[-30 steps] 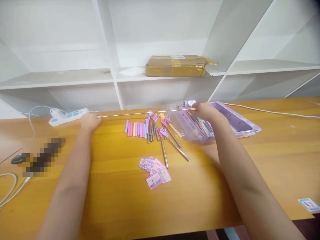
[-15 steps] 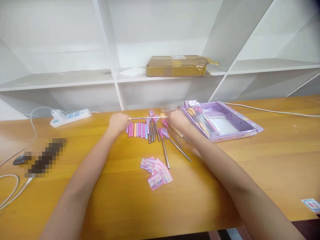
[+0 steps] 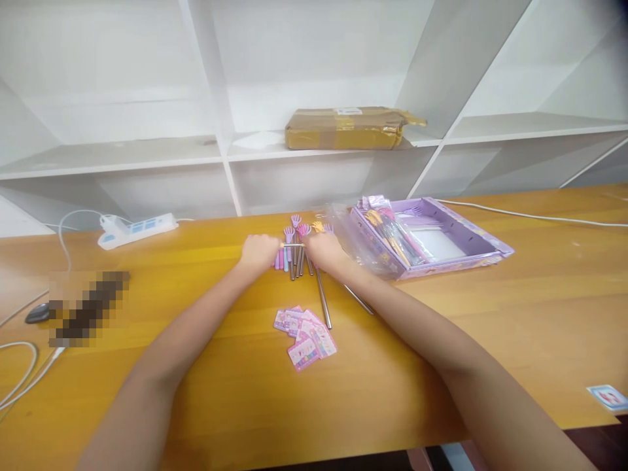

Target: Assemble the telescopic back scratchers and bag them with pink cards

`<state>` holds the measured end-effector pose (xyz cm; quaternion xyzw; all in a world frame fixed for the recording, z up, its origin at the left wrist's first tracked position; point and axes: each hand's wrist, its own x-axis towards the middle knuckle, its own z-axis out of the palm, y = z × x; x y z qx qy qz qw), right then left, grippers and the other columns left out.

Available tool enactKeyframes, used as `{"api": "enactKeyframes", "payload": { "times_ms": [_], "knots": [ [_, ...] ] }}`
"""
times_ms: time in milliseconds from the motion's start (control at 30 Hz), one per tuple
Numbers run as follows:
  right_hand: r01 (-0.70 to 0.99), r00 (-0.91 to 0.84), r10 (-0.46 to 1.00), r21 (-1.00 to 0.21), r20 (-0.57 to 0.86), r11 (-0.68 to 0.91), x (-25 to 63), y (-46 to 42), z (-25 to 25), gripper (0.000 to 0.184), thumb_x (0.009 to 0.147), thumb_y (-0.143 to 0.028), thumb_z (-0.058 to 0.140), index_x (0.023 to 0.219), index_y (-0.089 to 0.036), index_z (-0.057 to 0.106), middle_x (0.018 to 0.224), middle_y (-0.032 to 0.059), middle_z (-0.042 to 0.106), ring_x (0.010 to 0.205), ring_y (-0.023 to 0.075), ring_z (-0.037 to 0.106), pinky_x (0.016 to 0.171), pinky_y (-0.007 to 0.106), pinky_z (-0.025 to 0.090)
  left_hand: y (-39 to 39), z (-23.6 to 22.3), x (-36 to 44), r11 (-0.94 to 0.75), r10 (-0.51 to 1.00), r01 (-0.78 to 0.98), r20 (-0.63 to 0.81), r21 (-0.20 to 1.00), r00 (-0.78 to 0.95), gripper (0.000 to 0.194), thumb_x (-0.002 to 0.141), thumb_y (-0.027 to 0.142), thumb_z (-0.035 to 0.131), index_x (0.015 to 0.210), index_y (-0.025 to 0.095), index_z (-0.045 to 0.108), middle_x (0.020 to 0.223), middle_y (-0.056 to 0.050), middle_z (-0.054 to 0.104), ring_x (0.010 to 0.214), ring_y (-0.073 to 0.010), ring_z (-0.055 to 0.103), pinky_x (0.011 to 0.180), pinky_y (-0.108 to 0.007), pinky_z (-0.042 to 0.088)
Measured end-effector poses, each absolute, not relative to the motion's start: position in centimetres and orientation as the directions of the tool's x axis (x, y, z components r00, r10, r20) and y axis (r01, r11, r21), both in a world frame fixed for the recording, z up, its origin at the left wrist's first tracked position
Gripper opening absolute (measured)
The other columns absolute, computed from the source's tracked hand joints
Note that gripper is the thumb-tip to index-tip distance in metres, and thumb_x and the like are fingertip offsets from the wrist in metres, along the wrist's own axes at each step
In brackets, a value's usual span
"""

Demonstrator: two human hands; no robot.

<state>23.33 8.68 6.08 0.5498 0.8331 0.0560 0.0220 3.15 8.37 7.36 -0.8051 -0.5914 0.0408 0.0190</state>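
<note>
My left hand [image 3: 260,251] is closed round one end of a telescopic back scratcher, and my right hand [image 3: 321,250] is closed round the other. Only a short stretch of its metal rod [image 3: 293,245] shows between the two fists; both ends are hidden. Beneath and behind my hands lie several back scratchers [image 3: 289,235] with purple, pink and yellow claw heads and metal rods. A few coloured handle sleeves [image 3: 281,260] show beside my left hand, the rest covered by it. Nearer me on the table lies an overlapping bunch of pink cards [image 3: 309,340].
A purple display box [image 3: 461,252] holding bagged back scratchers stands at the right, with a clear plastic bag [image 3: 343,222] against it. A power strip [image 3: 137,230] and a mouse [image 3: 37,313] are at the left. A cardboard box [image 3: 343,129] rests on the white shelf.
My two hands have come closer together, so the visible rod between them is much shorter. My left hand moved right over the handle sleeves, and my right hand moved left.
</note>
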Motion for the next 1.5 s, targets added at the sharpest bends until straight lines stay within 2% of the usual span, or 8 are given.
{"api": "enactKeyframes", "payload": {
  "times_ms": [100, 267, 500, 667, 767, 1033, 1300, 1500],
  "knots": [
    [0.909, -0.405, 0.914, 0.119, 0.027, 0.399, 23.1, 8.2, 6.2, 0.041, 0.111, -0.016, 0.038, 0.132, -0.011, 0.073, 0.112, 0.0246, 0.080, 0.114, 0.0306, 0.079, 0.095, 0.035, 0.058, 8.7, 6.9, 2.8, -0.288, 0.957, 0.949, -0.009, -0.128, 0.289, 0.025, 0.098, 0.023, 0.065, 0.104, 0.017, 0.088, 0.104, -0.023, 0.083, 0.107, -0.0356, 0.080, 0.097, -0.042, 0.056],
    [0.910, -0.404, 0.914, 0.114, 0.038, 0.398, 23.2, 8.3, 6.3, 0.039, 0.110, -0.016, 0.039, 0.124, -0.011, 0.076, 0.108, 0.0250, 0.080, 0.113, 0.0311, 0.079, 0.094, 0.035, 0.058, 8.8, 6.6, 2.4, -0.301, 0.952, 0.941, 0.014, -0.154, 0.307, 0.026, 0.098, 0.027, 0.065, 0.101, 0.020, 0.089, 0.102, -0.021, 0.083, 0.101, -0.0328, 0.081, 0.090, -0.038, 0.057],
    [0.908, -0.413, 0.908, 0.106, 0.064, 0.405, 23.3, 8.8, 6.5, 0.035, 0.109, -0.017, 0.044, 0.119, -0.010, 0.077, 0.095, 0.0222, 0.080, 0.109, 0.0300, 0.081, 0.092, 0.033, 0.058, 9.0, 6.7, 2.3, -0.294, 0.951, 0.942, 0.046, -0.163, 0.305, 0.030, 0.099, 0.023, 0.059, 0.104, 0.017, 0.088, 0.100, -0.023, 0.082, 0.097, -0.0339, 0.081, 0.085, -0.039, 0.057],
    [0.915, -0.399, 0.913, 0.107, 0.088, 0.389, 24.2, 9.1, 7.2, 0.028, 0.105, -0.021, 0.054, 0.111, -0.015, 0.080, 0.097, 0.0191, 0.081, 0.103, 0.0291, 0.081, 0.087, 0.031, 0.056, 9.5, 7.2, 1.7, -0.267, 0.956, 0.949, 0.077, -0.170, 0.283, 0.035, 0.098, 0.018, 0.051, 0.104, 0.016, 0.085, 0.095, -0.022, 0.081, 0.099, -0.0363, 0.080, 0.084, -0.042, 0.056],
    [0.933, -0.354, 0.928, 0.120, 0.119, 0.341, 25.4, 9.8, 7.8, 0.027, 0.104, -0.020, 0.055, 0.110, -0.015, 0.081, 0.102, 0.0192, 0.082, 0.103, 0.0297, 0.080, 0.087, 0.031, 0.054, 10.1, 7.9, 0.3, -0.237, 0.962, 0.956, 0.093, -0.173, 0.255, 0.035, 0.098, 0.019, 0.050, 0.102, 0.018, 0.085, 0.091, -0.020, 0.081, 0.096, -0.0360, 0.079, 0.083, -0.042, 0.055],
    [0.980, -0.167, 0.960, 0.149, 0.226, 0.135, 31.6, 11.9, 10.2, 0.034, 0.105, -0.024, 0.050, 0.115, -0.017, 0.082, 0.109, 0.0199, 0.081, 0.106, 0.0304, 0.077, 0.085, 0.031, 0.049, 12.5, 10.1, -6.9, -0.028, 0.978, 0.985, 0.200, -0.169, 0.062, 0.039, 0.101, 0.020, 0.045, 0.110, 0.015, 0.083, 0.110, -0.023, 0.080, 0.106, -0.0383, 0.074, 0.092, -0.045, 0.050],
    [0.979, 0.064, 0.926, 0.158, 0.373, -0.131, 43.4, 13.8, 10.8, 0.035, 0.104, -0.018, 0.049, 0.110, -0.018, 0.083, 0.108, 0.0168, 0.081, 0.091, 0.0235, 0.068, 0.075, 0.032, 0.034, 13.1, 9.4, -16.6, 0.227, 0.941, 0.955, 0.296, -0.190, -0.165, 0.049, 0.100, 0.019, 0.035, 0.118, 0.012, 0.080, 0.121, -0.024, 0.078, 0.112, -0.0386, 0.070, 0.087, -0.042, 0.048],
    [0.977, 0.071, 0.920, 0.157, 0.384, -0.141, 48.0, 13.3, 11.2, 0.027, 0.102, -0.016, 0.056, 0.100, -0.014, 0.083, 0.104, 0.0204, 0.081, 0.083, 0.0216, 0.057, 0.077, 0.035, 0.032, 13.5, 8.3, -20.7, 0.248, 0.944, 0.949, 0.270, -0.196, -0.191, 0.047, 0.102, 0.027, 0.039, 0.120, 0.017, 0.082, 0.122, -0.020, 0.079, 0.116, -0.0370, 0.071, 0.088, -0.038, 0.049]
  ]
}}
